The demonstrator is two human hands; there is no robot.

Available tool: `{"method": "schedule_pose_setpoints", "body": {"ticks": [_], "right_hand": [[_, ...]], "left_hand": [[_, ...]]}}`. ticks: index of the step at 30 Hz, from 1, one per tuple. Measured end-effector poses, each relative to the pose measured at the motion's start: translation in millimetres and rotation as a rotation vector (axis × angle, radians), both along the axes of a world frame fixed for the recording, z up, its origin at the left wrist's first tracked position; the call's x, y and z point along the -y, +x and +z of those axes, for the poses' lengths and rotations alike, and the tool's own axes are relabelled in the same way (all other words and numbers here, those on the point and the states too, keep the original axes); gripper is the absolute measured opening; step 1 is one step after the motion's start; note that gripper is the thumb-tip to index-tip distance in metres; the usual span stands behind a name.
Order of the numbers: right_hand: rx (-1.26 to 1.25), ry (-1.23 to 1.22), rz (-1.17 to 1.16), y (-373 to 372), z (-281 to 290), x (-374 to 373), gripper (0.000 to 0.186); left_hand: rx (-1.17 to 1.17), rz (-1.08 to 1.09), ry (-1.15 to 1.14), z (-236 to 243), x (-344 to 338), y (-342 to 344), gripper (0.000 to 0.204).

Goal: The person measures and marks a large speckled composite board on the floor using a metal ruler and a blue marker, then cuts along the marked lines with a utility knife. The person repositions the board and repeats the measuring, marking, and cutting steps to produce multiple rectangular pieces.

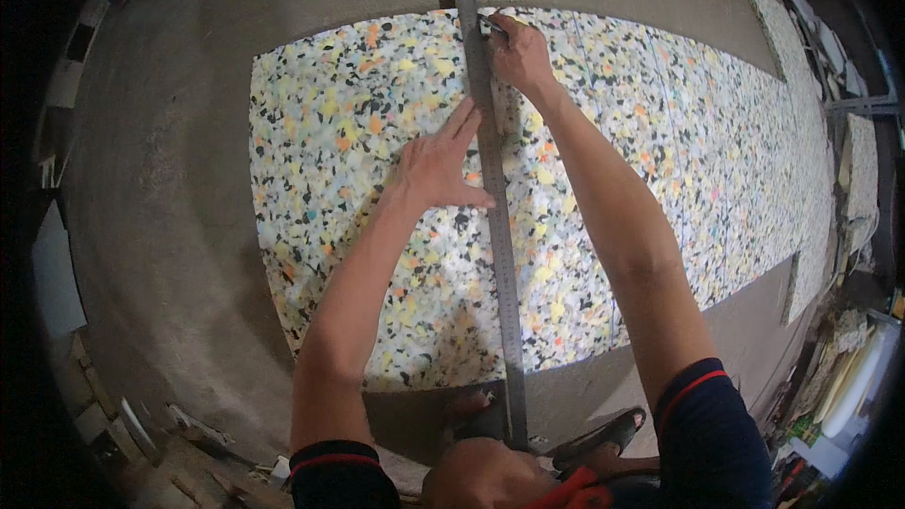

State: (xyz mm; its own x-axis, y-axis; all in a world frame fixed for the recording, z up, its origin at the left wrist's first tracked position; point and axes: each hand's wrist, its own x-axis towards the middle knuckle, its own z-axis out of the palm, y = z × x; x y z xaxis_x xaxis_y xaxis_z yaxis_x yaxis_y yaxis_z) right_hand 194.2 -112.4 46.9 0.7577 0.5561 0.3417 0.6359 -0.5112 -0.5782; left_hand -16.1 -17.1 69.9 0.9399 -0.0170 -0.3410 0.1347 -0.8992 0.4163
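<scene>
A large sheet of speckled multicoloured foam (349, 113) lies across a grey-brown surface, with faint straight lines on its right part. A long grey metal ruler (504, 273) crosses it from top to bottom, overhanging both edges. My left hand (438, 160) presses with spread fingers beside the ruler's left edge, fingertips and thumb touching it. My right hand (518, 57) is closed round a small dark slim tool (492, 24), held against the ruler's right edge near the sheet's top edge; whether it is a pen or a blade I cannot tell.
More foam pieces (858, 170) lie along the right side. Stacked boards and scraps (848, 386) crowd the lower right. Pale panels (58, 264) and offcuts line the left rim. My sandalled foot (613, 438) shows below the sheet's near edge, on the surface (160, 179).
</scene>
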Motion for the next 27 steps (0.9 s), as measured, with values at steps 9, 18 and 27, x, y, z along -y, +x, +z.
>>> {"method": "schedule_pose_setpoints", "body": {"ticks": [9, 18, 27], "right_hand": [[-0.084, -0.088, 0.173, -154.7, 22.2, 117.8, 0.035], [-0.385, -0.251, 0.21, -366.0, 68.9, 258.6, 0.047], [-0.622, -0.465, 0.236, -458.5, 99.9, 322.6, 0.049]], "left_hand": [[0.02, 0.015, 0.106, 4.4, 5.0, -6.0, 0.137], [0.046, -0.034, 0.083, 6.2, 3.6, -6.9, 0.133], [0.099, -0.042, 0.086, 1.4, 6.1, -8.6, 0.131]]}}
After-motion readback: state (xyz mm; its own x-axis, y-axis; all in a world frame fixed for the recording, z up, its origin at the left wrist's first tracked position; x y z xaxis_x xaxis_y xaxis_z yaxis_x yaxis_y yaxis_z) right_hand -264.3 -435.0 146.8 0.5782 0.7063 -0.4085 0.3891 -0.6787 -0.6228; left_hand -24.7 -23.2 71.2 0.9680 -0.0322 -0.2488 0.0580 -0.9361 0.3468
